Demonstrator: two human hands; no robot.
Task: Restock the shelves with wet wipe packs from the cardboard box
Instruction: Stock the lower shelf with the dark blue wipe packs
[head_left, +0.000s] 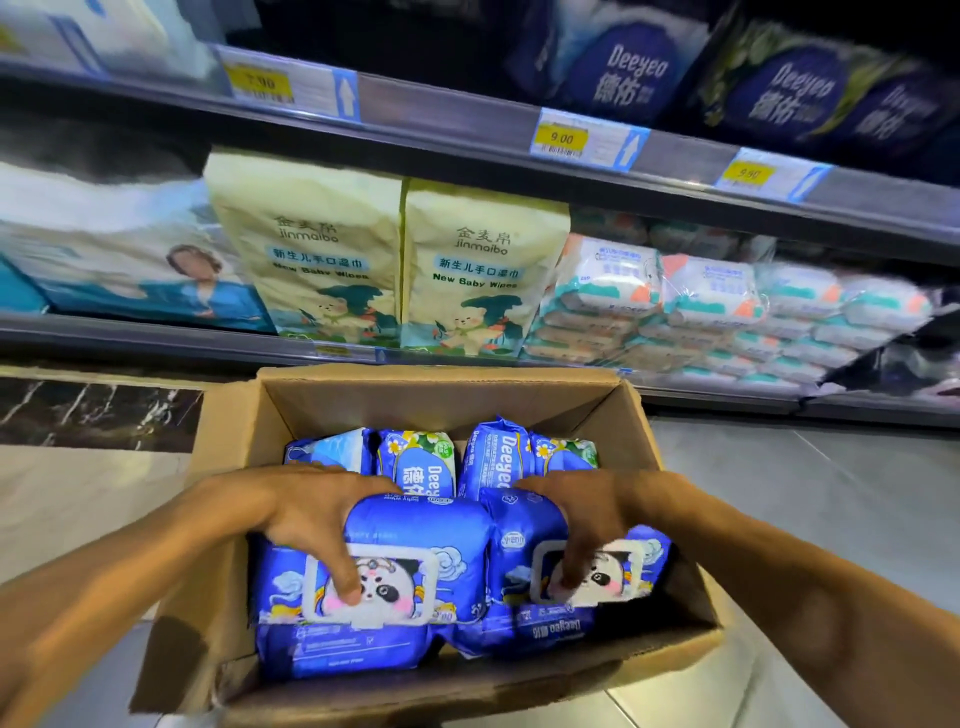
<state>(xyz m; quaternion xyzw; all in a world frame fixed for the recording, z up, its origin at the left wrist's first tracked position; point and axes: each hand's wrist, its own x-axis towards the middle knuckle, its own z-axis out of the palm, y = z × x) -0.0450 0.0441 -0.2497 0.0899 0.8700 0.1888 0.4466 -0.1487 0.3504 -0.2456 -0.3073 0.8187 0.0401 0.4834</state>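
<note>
1. Head view looks down into an open cardboard box (228, 467) on the floor, right in front of the shelves.
2. Left hand (306, 519) is in the near left of the box, fingers curled over the top edge of a blue panda pack (410, 561), thumb pressed on its white lid. Clamped on it.
3. Right hand (582, 525) mirrors that just beside it: fingers wrapped over the second panda pack (524, 561), thumb on the lid flap. Gripped firm.
4. Both packs sit inside the box, touching side by side along the near wall, with more blue packs beneath them.
5. Far end of the box: a row of Deeyeo packs (431, 462) standing upright, edge on.
6. Beyond the box, the lower shelf (156, 340) carries two cream baby-wipe bags (395, 260) in the middle and stacked white packs (701, 312) to the right.
7. Upper shelf rail (457, 111) shows yellow price tags (561, 137), with dark blue Deeyeo bags (634, 67) above at far right.
</note>
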